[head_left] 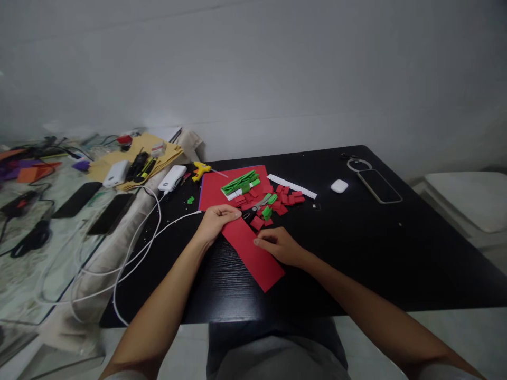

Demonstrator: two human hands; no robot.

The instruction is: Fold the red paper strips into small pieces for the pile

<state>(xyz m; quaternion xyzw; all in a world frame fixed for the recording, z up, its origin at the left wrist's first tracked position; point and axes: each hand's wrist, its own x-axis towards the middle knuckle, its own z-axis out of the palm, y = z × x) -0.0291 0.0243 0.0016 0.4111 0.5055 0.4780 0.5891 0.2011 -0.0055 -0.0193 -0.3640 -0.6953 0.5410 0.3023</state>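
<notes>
A long strip of red paper (253, 253) slants across the near middle of the black table. My left hand (216, 221) pinches its far left end between thumb and fingers. My right hand (279, 245) grips the strip's right edge, about midway along, with curled fingers. Just beyond the hands lie scissors (257, 207) with black handles, among many small red paper pieces (283, 200) and a few green ones (266, 212). Behind them, folded green strips (240, 183) rest on a red sheet (212, 190).
A yellow glue gun (201, 170) and a white power bank (172, 178) with white cables (158, 227) lie to the left. A white strip (292, 186), a white earbud case (339, 186) and a phone (379, 186) lie to the right. A cluttered second table (63, 227) adjoins at left.
</notes>
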